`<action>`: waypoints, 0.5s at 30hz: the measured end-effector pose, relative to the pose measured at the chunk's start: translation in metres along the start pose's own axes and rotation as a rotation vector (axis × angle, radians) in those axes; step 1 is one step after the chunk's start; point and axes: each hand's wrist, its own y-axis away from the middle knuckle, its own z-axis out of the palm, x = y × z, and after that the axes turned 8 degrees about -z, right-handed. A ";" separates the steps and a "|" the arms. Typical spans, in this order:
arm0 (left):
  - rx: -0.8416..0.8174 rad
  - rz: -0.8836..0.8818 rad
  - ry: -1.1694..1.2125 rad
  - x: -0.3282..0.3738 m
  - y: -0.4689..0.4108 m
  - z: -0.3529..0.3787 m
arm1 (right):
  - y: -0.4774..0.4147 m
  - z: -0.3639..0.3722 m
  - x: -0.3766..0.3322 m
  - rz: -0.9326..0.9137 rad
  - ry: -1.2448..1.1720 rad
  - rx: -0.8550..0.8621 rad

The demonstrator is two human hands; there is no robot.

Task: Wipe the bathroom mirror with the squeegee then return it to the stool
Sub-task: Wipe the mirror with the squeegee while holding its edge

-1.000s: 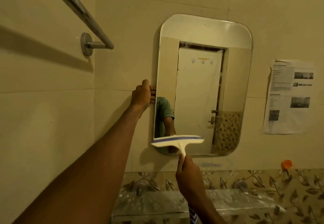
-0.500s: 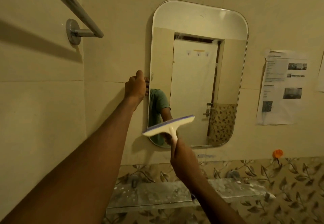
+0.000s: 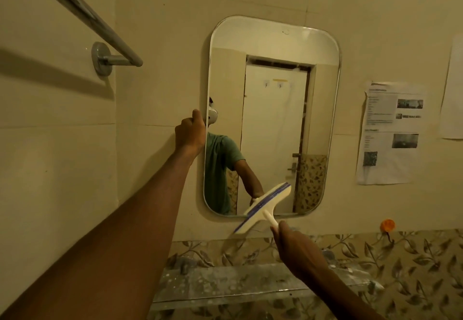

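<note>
- The mirror (image 3: pixel 273 119) hangs on the tiled wall, further right in view than half a second ago.
- The left hand (image 3: pixel 190 134) still holds the mirror's left edge, fingers curled round it.
- The right hand (image 3: pixel 298 252) has shifted right, fingers clamped on the squeegee handle.
- The squeegee (image 3: pixel 263 207) tilts more steeply now, crossing the mirror's bottom edge, its lower end over the wall.

The left hand (image 3: pixel 190 133) gripped the mirror's (image 3: pixel 273 51) left edge while the right hand (image 3: pixel 297 249) held the squeegee (image 3: pixel 263 207) tilted across its lower corner.
</note>
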 end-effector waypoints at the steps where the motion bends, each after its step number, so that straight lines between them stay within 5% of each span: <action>1: 0.007 0.006 -0.026 0.000 -0.002 -0.001 | -0.003 -0.008 0.000 0.007 -0.021 0.035; 7: -0.111 -0.029 -0.135 0.015 -0.016 -0.013 | -0.050 -0.088 -0.003 0.063 -0.414 0.452; 15: 0.185 0.093 -0.303 0.012 -0.022 0.001 | -0.120 -0.213 -0.005 0.100 -0.551 0.648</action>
